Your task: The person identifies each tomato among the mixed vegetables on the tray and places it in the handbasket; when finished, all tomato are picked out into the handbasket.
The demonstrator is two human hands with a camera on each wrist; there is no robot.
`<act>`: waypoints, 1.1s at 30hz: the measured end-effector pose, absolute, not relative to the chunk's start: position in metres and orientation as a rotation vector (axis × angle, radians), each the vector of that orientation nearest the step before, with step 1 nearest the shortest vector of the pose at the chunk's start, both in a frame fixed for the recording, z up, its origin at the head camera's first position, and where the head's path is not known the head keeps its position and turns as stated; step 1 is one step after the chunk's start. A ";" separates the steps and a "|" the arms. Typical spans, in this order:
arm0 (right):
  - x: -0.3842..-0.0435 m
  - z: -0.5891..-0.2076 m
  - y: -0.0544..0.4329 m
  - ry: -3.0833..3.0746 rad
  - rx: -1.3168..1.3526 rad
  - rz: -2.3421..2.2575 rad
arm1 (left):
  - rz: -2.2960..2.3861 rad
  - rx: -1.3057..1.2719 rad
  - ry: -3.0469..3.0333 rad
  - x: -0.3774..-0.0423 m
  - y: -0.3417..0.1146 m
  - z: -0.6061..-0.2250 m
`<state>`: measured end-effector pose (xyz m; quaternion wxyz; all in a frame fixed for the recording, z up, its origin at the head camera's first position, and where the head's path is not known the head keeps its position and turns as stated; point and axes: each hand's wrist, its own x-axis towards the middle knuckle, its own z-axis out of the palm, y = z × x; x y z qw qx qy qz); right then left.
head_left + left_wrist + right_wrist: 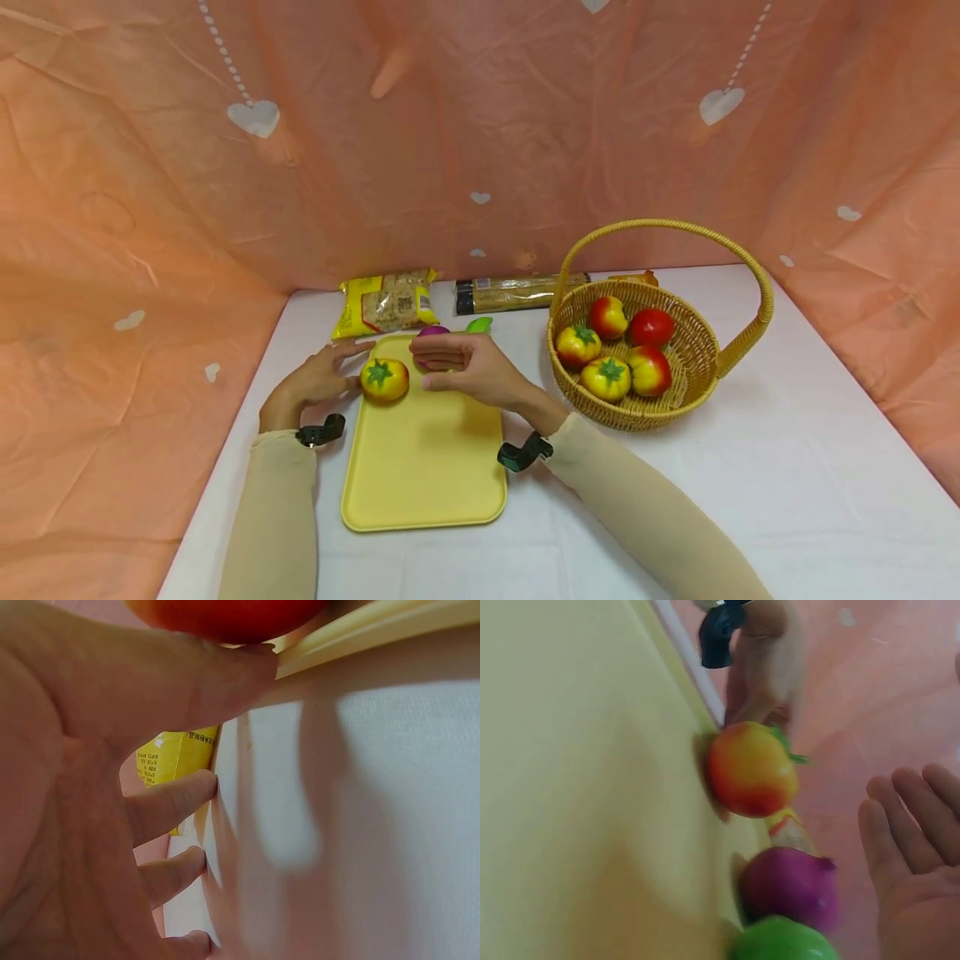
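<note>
In the head view, a yellow tray (pixel 423 467) lies on the white table. A yellow-red tomato (pixel 385 380) with a green leafy top sits at its far left. My left hand (pixel 315 385) is spread beside the tray's left edge; in the left wrist view its fingertips (pixel 196 784) rest on the table and its thumb is by the tray rim, under the tomato. My right hand (pixel 480 371) hovers over the far right of the tray, fingers straight, holding nothing. Behind it, partly hidden, are a purple onion-like vegetable (pixel 789 887) and a round green vegetable (pixel 784 941).
To the right stands a wicker basket (pixel 637 417) with a tall handle, containing several red and yellow tomatoes or fruits (pixel 606 378). Along the back lie a yellow food bag (pixel 386 302), a long clear-wrapped pack (pixel 517 293) and a small orange packet (pixel 633 277). Orange cloth encloses the table.
</note>
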<state>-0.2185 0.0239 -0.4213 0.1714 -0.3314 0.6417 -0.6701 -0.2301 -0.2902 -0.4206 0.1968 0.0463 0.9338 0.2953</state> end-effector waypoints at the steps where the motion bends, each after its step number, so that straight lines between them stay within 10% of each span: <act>1: -0.220 -0.423 0.019 1.840 -0.943 -1.888 | 0.824 0.126 2.613 -0.230 -0.290 -0.421; 33: -0.226 -0.450 -0.052 2.530 -0.874 -1.311 | 0.822 0.225 2.657 -0.230 -0.294 -0.422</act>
